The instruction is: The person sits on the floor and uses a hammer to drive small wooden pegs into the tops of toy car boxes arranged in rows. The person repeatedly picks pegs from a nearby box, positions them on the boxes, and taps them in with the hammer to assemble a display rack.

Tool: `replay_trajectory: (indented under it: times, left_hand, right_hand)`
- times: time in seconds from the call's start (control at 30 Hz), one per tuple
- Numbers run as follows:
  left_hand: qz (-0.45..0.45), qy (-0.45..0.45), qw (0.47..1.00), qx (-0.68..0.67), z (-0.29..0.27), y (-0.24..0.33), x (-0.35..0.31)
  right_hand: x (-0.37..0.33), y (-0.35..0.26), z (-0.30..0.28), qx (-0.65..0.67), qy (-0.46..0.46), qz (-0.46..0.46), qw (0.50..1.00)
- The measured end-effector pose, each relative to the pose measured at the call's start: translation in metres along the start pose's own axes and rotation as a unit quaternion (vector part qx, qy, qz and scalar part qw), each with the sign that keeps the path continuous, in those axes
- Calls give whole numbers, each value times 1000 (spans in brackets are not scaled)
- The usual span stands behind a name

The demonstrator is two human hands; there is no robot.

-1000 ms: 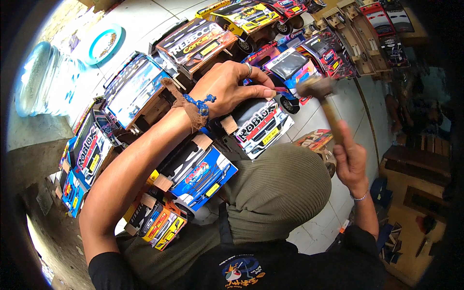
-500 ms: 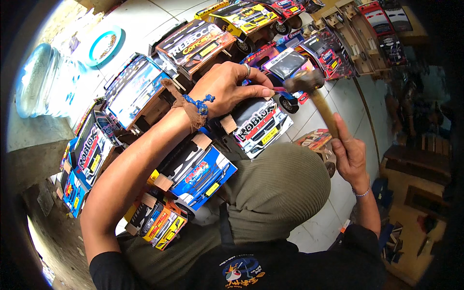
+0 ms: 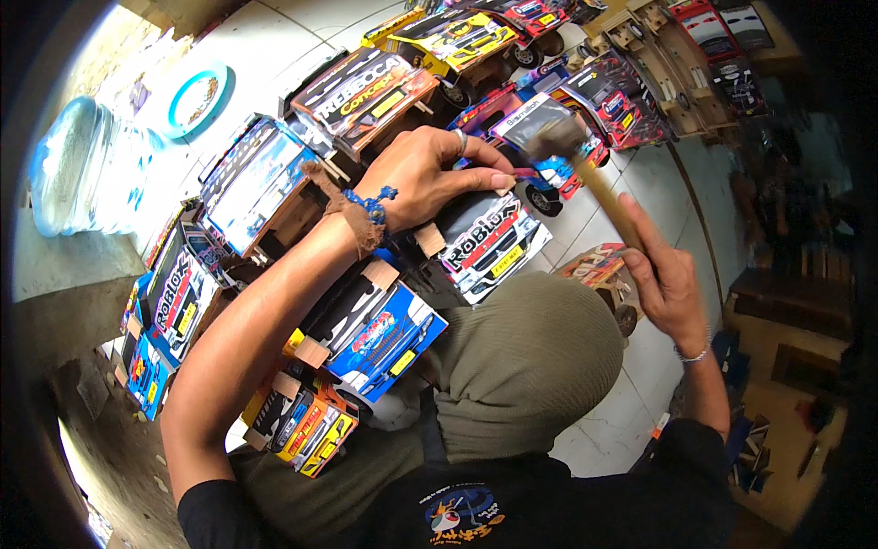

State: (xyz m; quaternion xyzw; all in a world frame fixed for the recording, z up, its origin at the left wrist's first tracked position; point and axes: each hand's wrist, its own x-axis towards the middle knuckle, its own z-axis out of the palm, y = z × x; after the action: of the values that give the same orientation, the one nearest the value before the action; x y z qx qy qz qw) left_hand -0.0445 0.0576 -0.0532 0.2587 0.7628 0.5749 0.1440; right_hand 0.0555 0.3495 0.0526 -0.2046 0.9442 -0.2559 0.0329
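Note:
My left hand reaches over a toy truck with a white front. Its thumb and forefinger are pinched together right by a small pale wooden block at the truck's top corner. Whatever lies between the fingertips is too small or hidden to tell. A second wooden block sits at the other top corner. My right hand is wrapped round the wooden handle of a hammer. Its blurred metal head is up beside the left fingertips, in front of a blue and purple toy truck.
Several more toy trucks stand in rows on white tiles, among them a blue one and an orange one close to my left arm. A blue-rimmed dish of small bits and a clear plastic container are at the far left.
The hammer head has shifted slightly left and up, and my right hand has moved a little right. My left hand keeps its pinch at the block, nearly unmoved.

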Motion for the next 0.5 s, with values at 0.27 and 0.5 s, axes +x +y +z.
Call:
replay_trajectory:
  times: [0.27,0.5]
  left_hand:
    - [-32,-33,999,-22,-1,13,3]
    - [-20,-58,998,-28,0,15,7]
  right_hand:
    - [1,6,91,312,47,216,924]
    - [0,2,94,341,62,195,918]
